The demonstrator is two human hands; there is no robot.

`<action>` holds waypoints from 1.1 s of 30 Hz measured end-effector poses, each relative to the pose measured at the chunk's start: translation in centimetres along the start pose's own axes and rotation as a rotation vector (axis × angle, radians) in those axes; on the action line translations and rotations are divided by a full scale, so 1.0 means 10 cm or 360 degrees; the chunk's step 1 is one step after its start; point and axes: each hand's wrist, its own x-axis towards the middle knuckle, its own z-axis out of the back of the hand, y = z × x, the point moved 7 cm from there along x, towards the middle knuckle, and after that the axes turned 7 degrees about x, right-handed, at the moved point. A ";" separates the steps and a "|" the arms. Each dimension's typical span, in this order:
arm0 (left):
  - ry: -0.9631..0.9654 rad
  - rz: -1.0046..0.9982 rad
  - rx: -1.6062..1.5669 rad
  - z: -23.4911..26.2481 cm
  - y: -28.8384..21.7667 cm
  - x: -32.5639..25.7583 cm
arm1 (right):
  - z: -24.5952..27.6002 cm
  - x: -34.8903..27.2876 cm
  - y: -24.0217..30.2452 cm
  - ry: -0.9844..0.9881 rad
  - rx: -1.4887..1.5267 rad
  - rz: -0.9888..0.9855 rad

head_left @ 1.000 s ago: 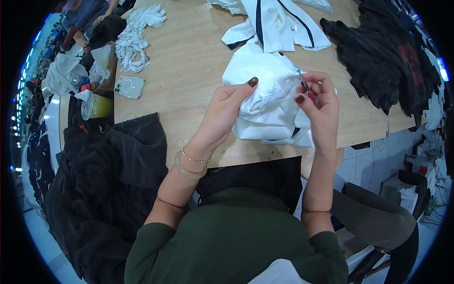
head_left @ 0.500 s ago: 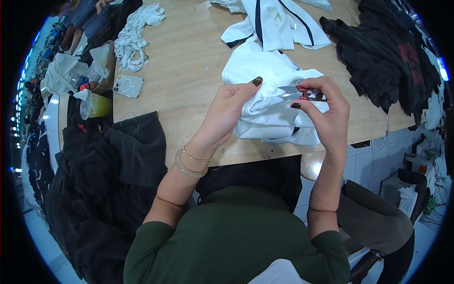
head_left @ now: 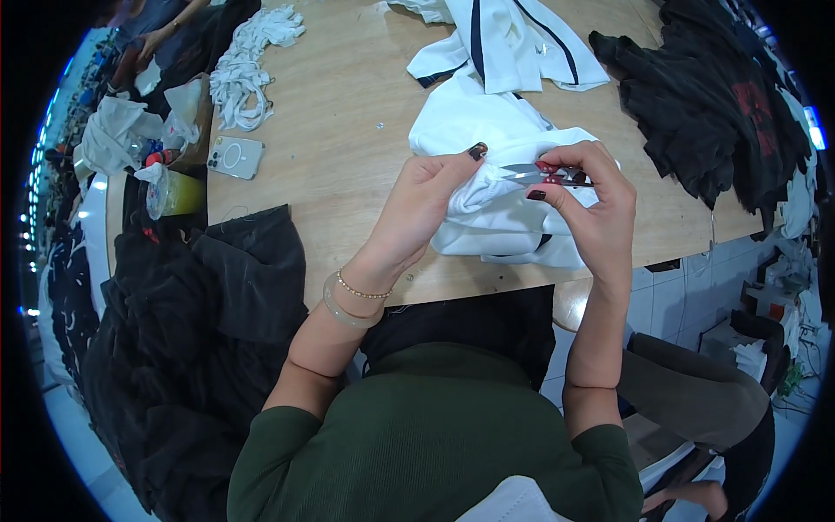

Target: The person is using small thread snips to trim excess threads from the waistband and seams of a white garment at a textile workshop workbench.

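A white garment (head_left: 487, 235) with dark trim lies bunched at the table's near edge. My left hand (head_left: 428, 196) is closed on a gathered fold of it, thumb on top. Between the thumb and fingers of my right hand (head_left: 600, 196) is a pair of small thread snips (head_left: 551, 173) with red grips. Their metal blades point left and reach the fold just beside my left thumb. Whether the blades touch a thread there is too small to tell.
Another white garment with dark stripes (head_left: 522, 48) lies beyond. Black clothes (head_left: 696, 104) are piled at the right, more black cloth (head_left: 174, 331) at the left. A phone (head_left: 236, 157), a yellow drink (head_left: 181, 193) and white strips (head_left: 243, 74) line the left side. People sit nearby.
My right hand and the snips have moved slightly left, bringing the blades nearer my left thumb. At the lower right, a seated person's hand has come into view.
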 end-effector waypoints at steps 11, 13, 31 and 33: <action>-0.0047 -0.0059 0.0112 -0.06 -0.07 -0.02 | 0.02 0.01 0.04 -0.0010 -0.0076 0.0054; -0.0086 -0.0048 0.0118 -0.06 -0.07 -0.02 | 0.00 0.01 0.04 0.0017 -0.0109 0.0069; -0.0177 0.0117 -0.0356 -0.04 0.00 -0.02 | -0.02 -0.05 0.00 -0.0077 -0.0184 0.0168; -0.0168 0.0114 -0.0332 -0.04 0.01 -0.02 | -0.05 -0.04 0.02 -0.0054 -0.0187 0.0175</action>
